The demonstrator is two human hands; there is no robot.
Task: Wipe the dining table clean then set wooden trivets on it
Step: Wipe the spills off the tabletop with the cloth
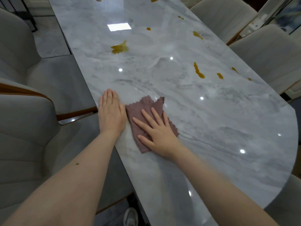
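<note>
Wiping stage of the task, seen from the head camera. The cloth (147, 118), a thin mauve square with scalloped edges, lies rumpled just left of the frame's centre on the glossy grey marble-patterned worktop (211, 128), close to its left edge. The right hand (156, 129) rests flat on the cloth with fingers straight and fanned apart, pressing it down rather than pinching it; the left hand (111, 111) lies palm-down on the bare worktop just beside the cloth's left border, fingers straight and held together, gripping nothing. Amber spills remain unwiped: a large puddle (119, 47) at upper centre, an elongated streak (198, 71) at centre right, and smaller drops (219, 75) toward the right edge and the top of the frame. Judged from its folds, the cloth is light, soft and limp; it should slide easily on so polished a surface and bunch if pushed from one edge, so broad palm pressure over its middle suits it better than a fingertip pinch. The liquid will probably smear before it lifts. No wooden trivets are in view. Padded chairs (24, 128) flank the worktop on both sides.
</note>
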